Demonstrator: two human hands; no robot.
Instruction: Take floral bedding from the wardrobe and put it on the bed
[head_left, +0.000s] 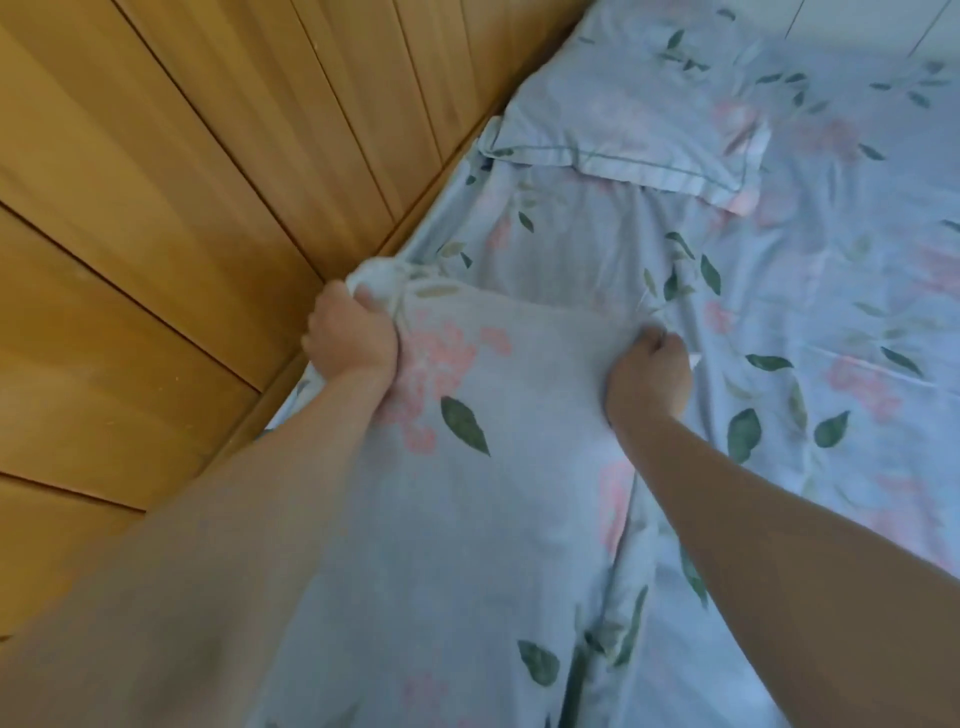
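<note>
Pale blue cotton printed with pink blossoms and dark green leaves covers nearly everything below the camera: the floral bedding (483, 467) lies spread over the bed, rumpled in long creases. The left hand (349, 338) has its grip closed tight round a bunched corner of the cloth, fingers curled under and the fabric gathered into a knot just above the knuckles. The right hand (648, 375) also has a closed grip, pinching a fold of the same bedding, so that a taut span of cloth runs between the two hands. Just left of the left grip, touching the edge of the bedding, rises a wall of honey-coloured wooden panelling (156, 218). Beyond both grips, well apart from them, a matching floral pillow (623, 119) lies flat on the bedding against the panelling.
</note>
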